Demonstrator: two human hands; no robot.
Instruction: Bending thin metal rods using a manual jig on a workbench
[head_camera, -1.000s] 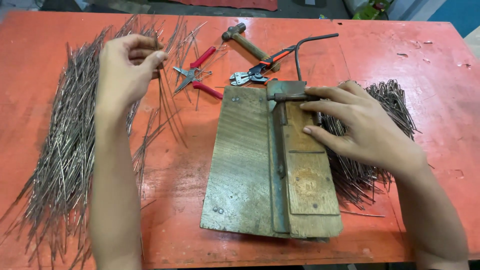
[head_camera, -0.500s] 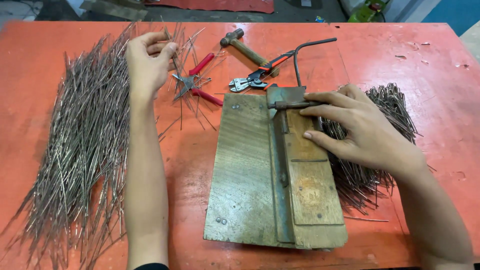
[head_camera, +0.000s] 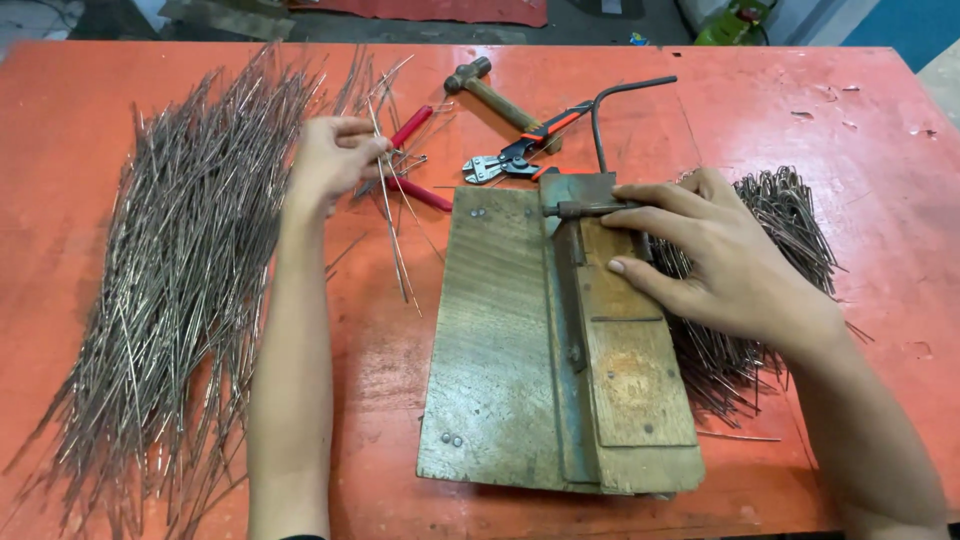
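Wires (head_camera: 392, 215), two or three, pinched in left hand (head_camera: 330, 160); right hand (head_camera: 715, 255) on one wooden jig (head_camera: 555, 350).

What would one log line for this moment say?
left hand: pinching thin metal wires | right hand: resting on worn wooden bending jig | surface: orange table

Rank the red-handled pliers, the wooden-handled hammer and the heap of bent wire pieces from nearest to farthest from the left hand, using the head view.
1. Red-handled pliers: right beside the left hand, just past its fingers.
2. Wooden-handled hammer: farther back on the orange table, up and to the right.
3. Heap of bent wire pieces: far right, beyond the right hand.
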